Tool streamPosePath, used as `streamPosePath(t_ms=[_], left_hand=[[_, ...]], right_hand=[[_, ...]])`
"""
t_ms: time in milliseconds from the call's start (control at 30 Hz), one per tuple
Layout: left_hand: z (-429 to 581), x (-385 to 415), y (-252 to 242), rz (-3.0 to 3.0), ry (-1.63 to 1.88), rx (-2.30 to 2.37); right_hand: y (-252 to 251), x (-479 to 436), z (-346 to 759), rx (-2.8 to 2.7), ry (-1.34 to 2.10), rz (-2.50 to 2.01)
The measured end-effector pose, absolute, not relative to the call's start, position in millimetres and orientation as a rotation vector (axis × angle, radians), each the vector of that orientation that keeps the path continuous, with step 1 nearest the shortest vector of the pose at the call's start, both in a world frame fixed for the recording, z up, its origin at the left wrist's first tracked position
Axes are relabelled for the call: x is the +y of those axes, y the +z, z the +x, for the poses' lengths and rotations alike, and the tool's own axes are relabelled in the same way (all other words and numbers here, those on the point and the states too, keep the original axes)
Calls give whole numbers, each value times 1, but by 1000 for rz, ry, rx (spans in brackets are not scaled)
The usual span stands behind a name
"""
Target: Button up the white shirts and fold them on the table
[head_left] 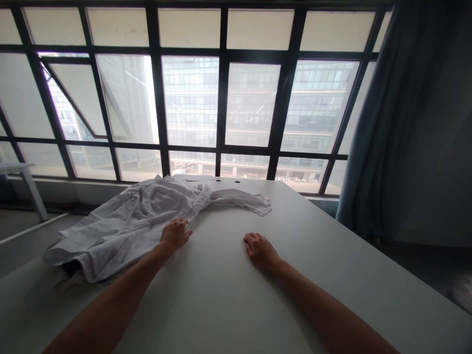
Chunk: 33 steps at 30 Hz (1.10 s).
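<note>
While both hands lie on the white surface [221,290], the left hand [176,235] sits half curled against one crumpled white shirt [125,226], its fingertips on the cloth; whether they pinch the fabric or only touch it, I cannot tell. The right hand [261,251] is open, palm down, holding nothing and touching only the surface. The shirt lies ahead of the left hand and spreads away to the left, in loose folds, toward the surface's left edge. One long sleeve [239,200] stretches to the right, ahead of the right hand and apart from it. Past the cloth, two small dark round holes [227,181] mark the far end of the surface. Beyond stands a tall window with a dark frame [222,103], and a multi-storey building [191,98] shows through it. A blue-grey curtain [387,123] hangs at the right, and a second white table [22,182] stands at the far left.
</note>
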<state>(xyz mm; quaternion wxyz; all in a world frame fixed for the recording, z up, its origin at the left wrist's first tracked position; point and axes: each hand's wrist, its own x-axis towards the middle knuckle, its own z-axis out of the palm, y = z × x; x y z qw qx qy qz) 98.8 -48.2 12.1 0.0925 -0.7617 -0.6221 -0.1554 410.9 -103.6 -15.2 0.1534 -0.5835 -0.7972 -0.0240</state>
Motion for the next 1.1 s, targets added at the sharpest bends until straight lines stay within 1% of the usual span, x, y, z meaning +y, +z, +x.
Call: streamPosePath(t_ms=[100, 167, 467, 533, 600, 700, 800, 867, 967, 1100], left_hand=[[90, -42, 11, -2210, -353, -1992], [89, -40, 12, -2188, -349, -2054], [80, -44, 33, -2185, -637, -2319], [88, -49, 39, -2173, -739, -2273], [106, -59, 42, -2311, -889, -2143], [144, -85, 38, -2833, -1109, -1843], [178, -119, 30, -3454, -947, -1511], [191, -137, 25, -3710, -660, -1286], [198, -154, 21, -3883, -296, -1113], [198, -161, 18, -4041, -37, -1016]], right_hand=[[-15, -103, 413, -2297, -31, -1656], [-15, -104, 414, -2303, -10, -1645], [-11, -107, 414, -2317, 7, -1639], [-10, -107, 414, -2315, 12, -1644], [-10, -107, 414, -2317, 18, -1648], [-13, -106, 415, -2290, 12, -1653], [-17, -105, 416, -2259, -24, -1573], [-17, -104, 415, -2287, -73, -1469], [-13, -108, 408, -2433, -145, -1284], [-2, -120, 390, -2670, -100, -946]])
